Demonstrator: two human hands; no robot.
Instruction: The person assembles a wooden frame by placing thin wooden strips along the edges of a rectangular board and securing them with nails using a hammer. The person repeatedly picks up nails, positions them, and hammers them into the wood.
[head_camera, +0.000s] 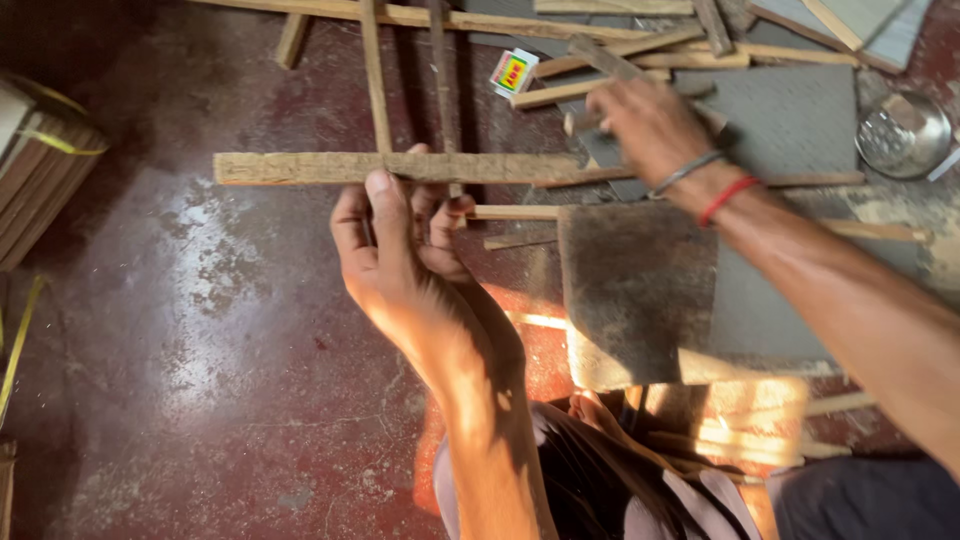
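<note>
Wood strip, long and rough, lay level in my left hand, thumb pressed over its front and fingers curled behind, above the stained red floor. My right hand was clenched on a shorter stick over the grey boards, near the small box and steel bowl. Gripped only near its middle, the strip could have tipped or slid free, I judged, and knocked the loose sticks below.

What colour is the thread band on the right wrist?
Red, seen in the head view: the thread band beside a metal bangle.
</note>
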